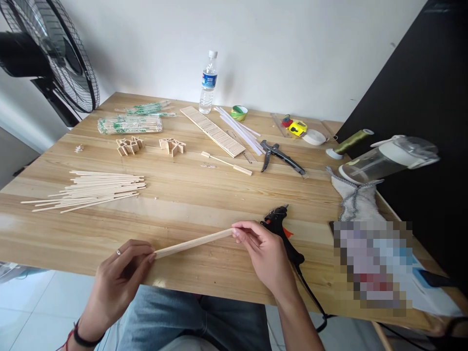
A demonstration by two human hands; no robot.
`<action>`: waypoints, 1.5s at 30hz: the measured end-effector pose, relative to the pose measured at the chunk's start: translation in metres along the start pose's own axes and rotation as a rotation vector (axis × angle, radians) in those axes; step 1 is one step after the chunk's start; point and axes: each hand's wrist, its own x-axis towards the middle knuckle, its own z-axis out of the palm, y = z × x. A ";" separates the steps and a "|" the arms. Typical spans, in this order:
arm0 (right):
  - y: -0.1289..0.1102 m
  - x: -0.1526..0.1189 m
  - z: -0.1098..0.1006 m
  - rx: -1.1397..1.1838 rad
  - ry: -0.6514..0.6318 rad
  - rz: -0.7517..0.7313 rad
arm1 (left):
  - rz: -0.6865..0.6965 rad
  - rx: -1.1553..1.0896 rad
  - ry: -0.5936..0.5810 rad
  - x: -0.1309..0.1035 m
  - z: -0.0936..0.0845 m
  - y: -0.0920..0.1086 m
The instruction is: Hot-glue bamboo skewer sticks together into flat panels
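Between my two hands, over the front of the table, stretches a bundle of thin wooden sticks (193,244) pressed side by side. My left hand (122,273) pinches its left end between thumb and fingers. The right end, a little higher, is pinched by my right hand (261,248). A black hot glue gun (283,231) lies just beyond my right hand, partly hidden by it. Loose wooden sticks (98,190) are spread in a pile at the left. Farther back are two small assembled wooden pieces (129,145) and a stick with thicker ends (226,163).
At the back stand a water bottle (208,85), a slatted wooden panel (212,131), white glue sticks (241,129), green tape (239,112) and wrapped stick packs (129,124). Cutters (281,158), a tape measure (298,128), thread (354,141) and a cloth (360,200) lie right. A fan (54,53) stands left.
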 end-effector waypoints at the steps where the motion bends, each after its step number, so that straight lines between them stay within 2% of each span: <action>1: 0.001 -0.004 0.000 0.025 -0.002 0.020 | -0.001 0.013 0.011 0.000 0.000 0.000; 9: 0.005 -0.030 0.003 0.090 0.021 0.031 | 0.009 0.072 -0.010 0.005 -0.003 -0.004; 16: 0.007 -0.027 0.003 0.101 -0.004 -0.067 | 0.069 0.099 0.028 0.003 0.000 -0.005; 23: 0.004 -0.027 0.001 0.001 -0.046 -0.136 | 0.099 0.135 0.052 -0.002 0.001 -0.005; 29: 0.006 -0.029 0.001 -0.064 -0.055 -0.127 | 0.094 0.134 0.041 -0.002 0.001 -0.003; 36: 0.011 -0.032 0.001 0.061 -0.052 -0.078 | 0.091 0.114 0.038 -0.002 0.000 -0.004; 45: 0.008 -0.028 0.000 0.078 -0.055 -0.086 | 0.106 0.117 0.079 -0.002 0.002 -0.002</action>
